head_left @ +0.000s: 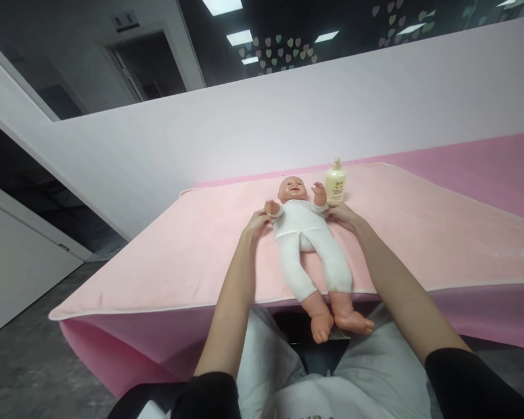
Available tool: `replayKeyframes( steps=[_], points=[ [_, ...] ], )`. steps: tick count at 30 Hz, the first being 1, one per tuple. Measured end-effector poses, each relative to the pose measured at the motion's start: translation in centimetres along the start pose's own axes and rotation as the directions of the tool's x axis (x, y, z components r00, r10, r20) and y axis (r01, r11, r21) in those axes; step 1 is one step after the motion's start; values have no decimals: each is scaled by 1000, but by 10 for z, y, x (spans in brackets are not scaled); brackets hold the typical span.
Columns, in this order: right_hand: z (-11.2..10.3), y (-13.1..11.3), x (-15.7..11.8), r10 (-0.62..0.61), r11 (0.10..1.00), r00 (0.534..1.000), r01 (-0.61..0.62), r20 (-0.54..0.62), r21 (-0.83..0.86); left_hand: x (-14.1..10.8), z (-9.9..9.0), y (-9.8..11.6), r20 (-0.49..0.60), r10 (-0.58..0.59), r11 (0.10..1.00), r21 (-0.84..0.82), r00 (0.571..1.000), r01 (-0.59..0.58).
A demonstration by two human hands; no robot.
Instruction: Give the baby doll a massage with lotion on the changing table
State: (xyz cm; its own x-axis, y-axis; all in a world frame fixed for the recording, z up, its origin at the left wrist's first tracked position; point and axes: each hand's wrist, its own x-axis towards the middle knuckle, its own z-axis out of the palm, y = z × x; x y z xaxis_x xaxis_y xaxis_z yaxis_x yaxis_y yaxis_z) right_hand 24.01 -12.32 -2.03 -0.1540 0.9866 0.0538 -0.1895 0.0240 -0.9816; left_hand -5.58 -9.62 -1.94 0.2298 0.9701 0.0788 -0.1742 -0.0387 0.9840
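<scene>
Doll [303, 230] first: it lies on its back on the pink mat [419, 233], head toward twelve o'clock, and its bare feet hang past the mat's near edge at six o'clock, over the person's lap. That overhang looks to me like the main risk; a tug toward six could slide the whole body off the edge. The mat itself drapes over the pink table [484, 157] with a loose front hem, so I judge it could bunch or creep if dragged.

At nine o'clock of the doll, the left hand [257, 224] has its fingers curled loosely against the doll's arm. At three o'clock, the right hand [343, 216] lies at the other sleeve; I cannot tell how tightly it grips.

Smallest, the lotion bottle [335, 181] stands upright at one o'clock, just beside the raised doll hand. A lifted elbow or sleeve might topple it.
</scene>
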Motion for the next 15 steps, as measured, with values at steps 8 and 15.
replayKeyframes(
  steps=[8,15],
  points=[
    [-4,8,6,-45,997,991,37,-126,-64,5,-6,-8,-40,-28,999,28,999,29],
    [-11,9,13,-48,975,978,2,-203,-222,3,-5,-8,-55,-22,996,-87,998,17]
  ],
)
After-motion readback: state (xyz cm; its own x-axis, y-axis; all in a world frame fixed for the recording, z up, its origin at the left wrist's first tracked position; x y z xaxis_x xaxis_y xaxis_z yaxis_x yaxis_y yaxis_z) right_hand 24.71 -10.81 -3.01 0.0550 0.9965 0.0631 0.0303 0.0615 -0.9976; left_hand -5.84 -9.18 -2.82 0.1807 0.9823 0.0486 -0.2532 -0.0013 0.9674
